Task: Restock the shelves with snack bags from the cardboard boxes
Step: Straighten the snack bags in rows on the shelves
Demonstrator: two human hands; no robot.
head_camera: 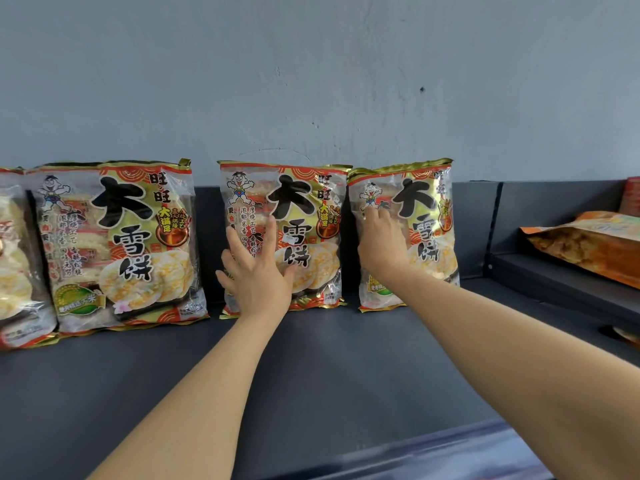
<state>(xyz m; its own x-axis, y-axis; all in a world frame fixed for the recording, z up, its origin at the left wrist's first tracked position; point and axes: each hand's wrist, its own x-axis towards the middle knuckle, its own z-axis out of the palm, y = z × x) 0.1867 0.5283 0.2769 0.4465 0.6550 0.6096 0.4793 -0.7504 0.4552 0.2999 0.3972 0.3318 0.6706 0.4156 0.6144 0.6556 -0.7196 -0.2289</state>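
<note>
Left hand (256,271): we find it spread wide, fingers straight and fanned, with the palm pressed flat against the lower front of the middle snack bag (301,202). It grips nothing; the contact is a flat push.

Right hand (381,244): we find it laid on the left half of the right snack bag (422,216). The fingers reach upward and are only lightly bent, resting on the bag's face rather than round an edge. Both forearms extend from the lower frame, across the shelf.

Stock position: both bags stand upright on the dark grey shelf (311,368), backs toward the blue-grey wall (311,81). Their upper corners meet, and a dark gap shows between them lower down. We note the right snack bag leans slightly to the left at its top.

To the left, apart from the middle bag, stands the left snack bag (121,237) of the same print, upright. A fourth bag (14,265) touches its left side and is cut off by the frame edge.

On the neighbouring shelf section (554,289) to the right, an orange bag (588,251) lies flat. We cannot make out its print.
</note>
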